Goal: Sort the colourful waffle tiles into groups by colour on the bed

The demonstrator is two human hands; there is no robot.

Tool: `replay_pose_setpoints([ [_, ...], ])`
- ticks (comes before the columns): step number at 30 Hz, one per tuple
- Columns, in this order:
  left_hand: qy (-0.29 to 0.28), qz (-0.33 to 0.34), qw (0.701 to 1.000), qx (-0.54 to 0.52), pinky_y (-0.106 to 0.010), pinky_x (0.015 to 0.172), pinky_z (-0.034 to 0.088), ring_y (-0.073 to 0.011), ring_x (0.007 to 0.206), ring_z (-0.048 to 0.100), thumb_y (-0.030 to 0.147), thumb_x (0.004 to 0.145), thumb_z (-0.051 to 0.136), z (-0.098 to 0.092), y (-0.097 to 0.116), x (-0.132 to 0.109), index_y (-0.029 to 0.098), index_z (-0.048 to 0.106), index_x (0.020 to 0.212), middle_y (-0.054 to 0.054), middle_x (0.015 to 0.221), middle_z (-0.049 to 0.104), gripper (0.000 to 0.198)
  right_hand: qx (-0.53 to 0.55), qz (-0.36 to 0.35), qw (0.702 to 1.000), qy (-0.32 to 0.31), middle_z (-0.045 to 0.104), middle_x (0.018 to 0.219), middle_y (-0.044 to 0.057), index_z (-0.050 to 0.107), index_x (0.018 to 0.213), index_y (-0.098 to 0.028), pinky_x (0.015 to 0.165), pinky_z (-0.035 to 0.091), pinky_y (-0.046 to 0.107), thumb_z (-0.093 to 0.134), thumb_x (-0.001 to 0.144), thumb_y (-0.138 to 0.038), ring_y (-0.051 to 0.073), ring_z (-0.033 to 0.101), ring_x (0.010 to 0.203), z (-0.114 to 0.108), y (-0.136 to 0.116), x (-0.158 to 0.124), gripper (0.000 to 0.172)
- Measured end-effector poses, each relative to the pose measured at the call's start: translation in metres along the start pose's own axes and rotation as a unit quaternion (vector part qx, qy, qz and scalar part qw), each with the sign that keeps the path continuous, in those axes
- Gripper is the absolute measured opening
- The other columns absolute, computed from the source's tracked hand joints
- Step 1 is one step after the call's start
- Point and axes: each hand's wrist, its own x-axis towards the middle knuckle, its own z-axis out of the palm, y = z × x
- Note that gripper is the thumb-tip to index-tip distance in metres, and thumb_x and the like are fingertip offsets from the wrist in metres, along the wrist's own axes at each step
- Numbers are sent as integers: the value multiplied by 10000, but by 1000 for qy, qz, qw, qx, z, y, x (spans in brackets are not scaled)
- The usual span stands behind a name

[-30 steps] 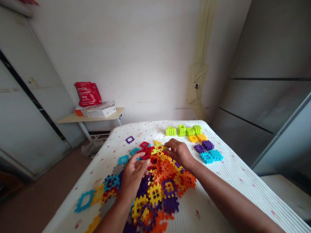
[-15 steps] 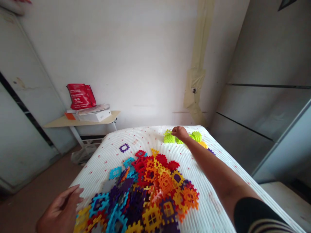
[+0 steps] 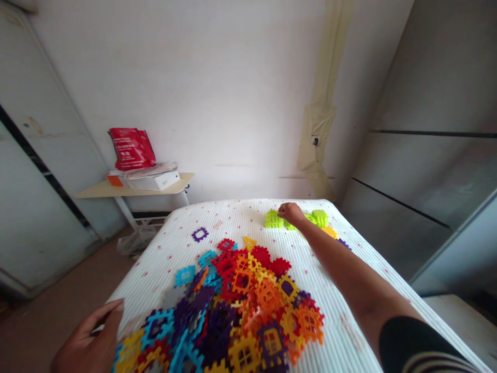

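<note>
White cloth (image 3: 229, 223) under the lot, presumably as soft padding. Mixed-colour pile of blocks (image 3: 256, 298) mid-cloth, seemingly for easy reach. Left hand (image 3: 89, 336) just beside pile, loosely curved, nothing visible inside, likely idle. Right hand (image 3: 290, 211) at far green blocks (image 3: 273, 221), fingers curled; cannot tell whether gripping any. Greens stacked together, apparently by colour. Purple frame (image 3: 194, 235) lying apart.

Interlocking pieces (image 3: 221, 316) looking like moulded plastic, smooth, slightly glossy. White cover (image 3: 233, 217) showing ribbed, matt cloth. Red bag (image 3: 130, 150) looking like glossy plastic. Grey cabinet panels (image 3: 411, 166) gleaming softly, smooth.
</note>
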Motion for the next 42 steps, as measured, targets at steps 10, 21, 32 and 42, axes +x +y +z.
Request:
replay_pose_setpoints([
  [10,6,-3,1000,-28,-298,617,466,-184,611,585,462,654,557,-16,25,-17,312,656,752,101,598,623,204,-10,-52,998,40,672,973,110,681,998,-141,733,416,246,581,797,-242,185,616,837,-21,-22,-26,246],
  [21,-96,104,990,-2,-400,911,439,-287,1010,581,570,696,491,-10,-10,-31,220,626,998,-78,1138,610,482,92,-152,984,4,656,933,84,653,975,-154,700,458,262,521,841,-260,165,620,765,5,-24,-141,216],
  [32,-110,101,988,46,-405,932,428,-285,1024,571,571,735,380,-6,-5,-35,209,615,974,-84,1118,604,494,67,-63,996,13,652,1046,80,663,993,-180,794,465,271,533,737,-99,173,628,874,25,0,-102,298],
  [42,-113,105,987,46,-428,907,451,-280,958,600,560,753,422,-11,-5,-35,237,621,979,-56,1119,612,441,-30,-135,987,-80,530,1314,83,545,1253,-201,956,415,320,606,716,-217,236,504,1169,29,2,-86,541],
])
